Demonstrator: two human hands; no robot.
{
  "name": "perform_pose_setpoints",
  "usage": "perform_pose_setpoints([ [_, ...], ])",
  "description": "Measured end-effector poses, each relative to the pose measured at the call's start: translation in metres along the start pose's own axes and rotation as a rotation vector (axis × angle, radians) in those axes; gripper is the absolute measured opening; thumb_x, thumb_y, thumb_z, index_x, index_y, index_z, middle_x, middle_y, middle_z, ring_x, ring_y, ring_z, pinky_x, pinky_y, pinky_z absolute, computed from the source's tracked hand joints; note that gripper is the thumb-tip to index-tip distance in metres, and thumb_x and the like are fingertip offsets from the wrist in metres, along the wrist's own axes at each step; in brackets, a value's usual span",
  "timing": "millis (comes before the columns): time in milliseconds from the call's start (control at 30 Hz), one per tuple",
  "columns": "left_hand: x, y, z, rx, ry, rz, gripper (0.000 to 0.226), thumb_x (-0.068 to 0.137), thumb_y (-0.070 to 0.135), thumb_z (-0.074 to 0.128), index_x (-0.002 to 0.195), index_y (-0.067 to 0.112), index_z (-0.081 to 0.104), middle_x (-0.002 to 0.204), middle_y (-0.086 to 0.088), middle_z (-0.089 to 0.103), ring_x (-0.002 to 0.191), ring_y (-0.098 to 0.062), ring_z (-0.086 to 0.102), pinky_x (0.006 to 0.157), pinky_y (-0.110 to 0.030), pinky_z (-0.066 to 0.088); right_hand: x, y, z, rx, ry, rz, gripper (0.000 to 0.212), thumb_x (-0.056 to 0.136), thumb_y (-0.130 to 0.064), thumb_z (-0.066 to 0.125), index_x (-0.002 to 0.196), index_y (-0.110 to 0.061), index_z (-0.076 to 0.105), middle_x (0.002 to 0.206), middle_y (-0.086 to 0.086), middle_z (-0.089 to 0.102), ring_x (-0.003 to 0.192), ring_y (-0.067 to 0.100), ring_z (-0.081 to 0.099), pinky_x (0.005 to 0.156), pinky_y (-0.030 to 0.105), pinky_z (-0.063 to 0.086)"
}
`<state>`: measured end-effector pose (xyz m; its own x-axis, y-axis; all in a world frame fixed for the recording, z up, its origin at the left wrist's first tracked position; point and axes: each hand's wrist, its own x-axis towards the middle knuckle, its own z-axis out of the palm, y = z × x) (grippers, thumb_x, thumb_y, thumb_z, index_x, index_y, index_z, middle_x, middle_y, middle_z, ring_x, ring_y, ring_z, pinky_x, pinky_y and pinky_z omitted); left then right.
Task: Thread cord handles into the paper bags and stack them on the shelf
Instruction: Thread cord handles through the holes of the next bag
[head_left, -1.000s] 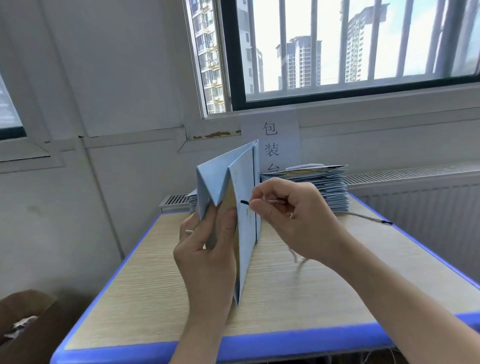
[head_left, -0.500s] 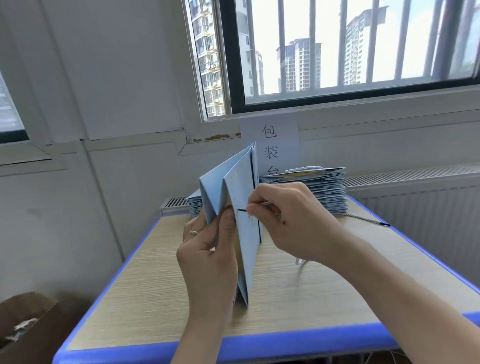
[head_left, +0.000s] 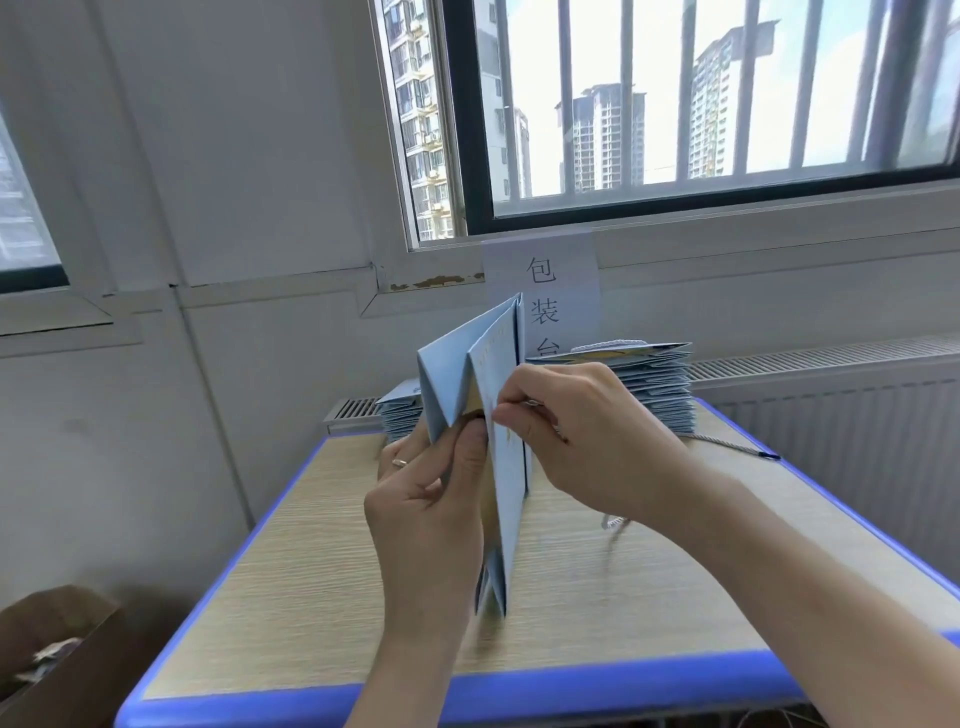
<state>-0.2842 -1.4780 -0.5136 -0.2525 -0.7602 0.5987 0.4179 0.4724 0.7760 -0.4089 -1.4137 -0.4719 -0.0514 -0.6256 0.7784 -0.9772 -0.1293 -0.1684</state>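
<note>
A folded light-blue paper bag (head_left: 506, 467) stands upright on edge above the wooden table (head_left: 322, 587). My left hand (head_left: 431, 499) grips its folded side near the top, thumb against the paper. My right hand (head_left: 582, 441) pinches a grey cord right at the bag's panel; the cord's tip is hidden between fingertips and paper. A loop of that cord (head_left: 615, 525) hangs below my right wrist. Behind stands a tall stack of flat blue bags (head_left: 654, 389), with a lower stack (head_left: 402, 415) to the left.
Another grey cord with a dark tip (head_left: 737, 449) lies at the table's far right edge. A brown cardboard box (head_left: 57, 654) sits on the floor at the left. A radiator (head_left: 841, 415) and a paper sign (head_left: 543, 291) are behind the table, below the window.
My right hand has moved the cord's black tip left up to the bag panel, where it is now out of sight. The bag has shifted slightly right and the view has tilted down a little.
</note>
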Motion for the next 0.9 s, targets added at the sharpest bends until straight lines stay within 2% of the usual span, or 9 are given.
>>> perform_pose_setpoints([
  [67,0.0,0.002,-0.002,-0.09,0.027,-0.063,0.017,0.075,0.036,0.068,0.087,0.04,0.08,0.096,0.015,0.074,0.108,-0.021,0.063,0.083,-0.032,0.056,0.001,0.001,0.0,0.016,-0.004,-0.026,0.024,0.098,-0.028,0.053,0.085,-0.01,0.062,0.07,-0.009,0.056,0.063,0.008,0.045,0.06,0.015,0.038],
  [167,0.001,0.005,-0.002,-0.199,0.027,-0.18,0.019,0.075,0.031,0.07,0.089,0.025,0.082,0.099,0.002,0.076,0.094,-0.015,0.07,0.073,-0.024,0.057,0.001,0.004,0.002,0.053,-0.038,-0.031,0.023,0.099,-0.026,0.054,0.088,-0.009,0.064,0.074,-0.005,0.061,0.066,0.012,0.05,0.062,0.02,0.041],
  [300,0.002,0.01,-0.002,-0.207,-0.024,-0.198,0.016,0.078,0.027,0.071,0.089,0.022,0.082,0.101,-0.002,0.076,0.085,-0.009,0.07,0.067,-0.018,0.053,0.003,0.008,0.002,0.18,-0.063,0.044,0.022,0.101,-0.025,0.055,0.088,-0.009,0.063,0.072,-0.006,0.059,0.067,0.012,0.051,0.059,0.02,0.041],
  [400,-0.001,0.01,-0.002,-0.157,-0.037,-0.143,0.012,0.081,0.018,0.072,0.088,0.019,0.082,0.098,-0.001,0.077,0.086,-0.007,0.069,0.067,-0.014,0.052,-0.009,0.006,0.011,0.236,0.024,0.069,0.026,0.101,-0.041,0.049,0.086,-0.019,0.054,0.07,-0.016,0.05,0.066,0.006,0.047,0.06,0.015,0.036],
  [467,-0.004,0.008,0.0,-0.114,-0.039,-0.101,0.015,0.083,0.011,0.072,0.085,0.023,0.081,0.096,0.003,0.077,0.087,-0.005,0.07,0.065,-0.012,0.051,-0.028,0.006,0.026,0.244,0.027,0.085,0.03,0.097,-0.052,0.046,0.094,-0.023,0.048,0.078,-0.015,0.049,0.073,0.009,0.048,0.067,0.019,0.039],
  [600,-0.002,0.003,0.002,0.117,-0.07,0.147,0.02,0.091,0.014,0.07,0.085,0.03,0.08,0.09,0.014,0.076,0.075,-0.004,0.066,0.059,-0.014,0.048,-0.062,0.013,0.047,0.266,0.003,0.113,0.042,0.096,-0.061,0.045,0.1,-0.02,0.048,0.086,-0.009,0.05,0.078,0.014,0.05,0.071,0.03,0.046],
  [700,0.004,-0.009,-0.004,0.466,-0.128,0.452,0.023,0.093,0.025,0.059,0.086,0.019,0.08,0.078,0.017,0.067,0.065,-0.009,0.054,0.059,-0.019,0.042,-0.066,0.014,0.049,0.217,0.049,0.064,0.034,0.095,-0.05,0.054,0.095,-0.016,0.052,0.083,-0.008,0.052,0.072,0.012,0.051,0.065,0.032,0.047],
  [767,0.006,-0.019,-0.007,0.6,-0.156,0.551,0.024,0.091,0.021,0.056,0.083,0.015,0.077,0.075,0.012,0.065,0.066,-0.013,0.051,0.06,-0.023,0.041,-0.068,0.013,0.049,0.138,0.097,0.031,0.024,0.088,-0.037,0.06,0.09,-0.014,0.053,0.078,-0.008,0.052,0.065,0.012,0.049,0.059,0.035,0.046],
  [900,0.004,-0.028,-0.011,0.688,-0.102,0.61,0.025,0.09,0.021,0.054,0.078,0.011,0.074,0.07,0.006,0.062,0.066,-0.014,0.042,0.064,-0.017,0.03,-0.075,0.01,0.05,0.165,0.114,0.056,0.014,0.083,-0.026,0.058,0.084,-0.014,0.051,0.065,-0.005,0.048,0.058,0.012,0.046,0.055,0.037,0.044],
])
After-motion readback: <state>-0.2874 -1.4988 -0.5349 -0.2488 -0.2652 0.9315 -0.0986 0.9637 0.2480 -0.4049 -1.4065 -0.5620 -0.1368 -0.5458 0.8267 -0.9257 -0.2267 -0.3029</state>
